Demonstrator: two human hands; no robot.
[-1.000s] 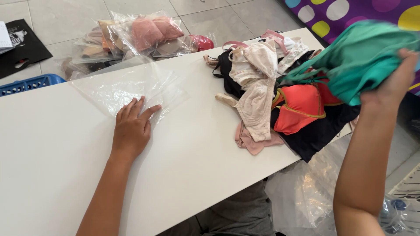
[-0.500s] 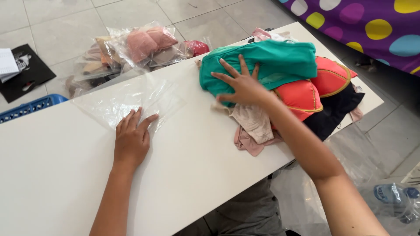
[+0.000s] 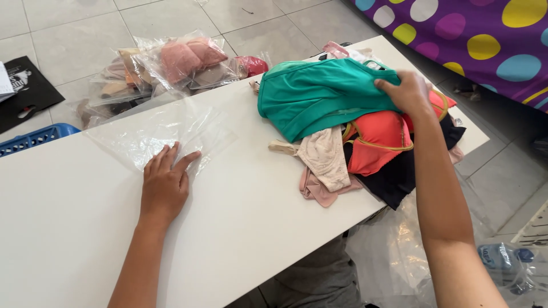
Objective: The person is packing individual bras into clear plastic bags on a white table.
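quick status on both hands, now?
Left hand: open, flat, fingertips on the clear plastic bag lying on the white table.
Right hand: closed on the green garment atop the clothes pile.

Green fabric garment point(image 3: 319, 94) covers most of the heaped underwear pile point(image 3: 365, 154) beneath. Blue plastic basket point(image 3: 34, 138) and black flat bag point(image 3: 25, 94) cut by left edge. Clear plastic bottle point(image 3: 505, 263) blurred behind floor wrapping.

a clear plastic bag point(image 3: 162, 128) lies flat and empty on the white table, its near edge pinned under the fingers of the left hand point(image 3: 164, 185), which rests palm down. a teal green garment point(image 3: 317, 94), smooth and loosely folded, sits on top of the heap of underwear at the table's far right, its right edge pinched in the right hand point(image 3: 406, 91)
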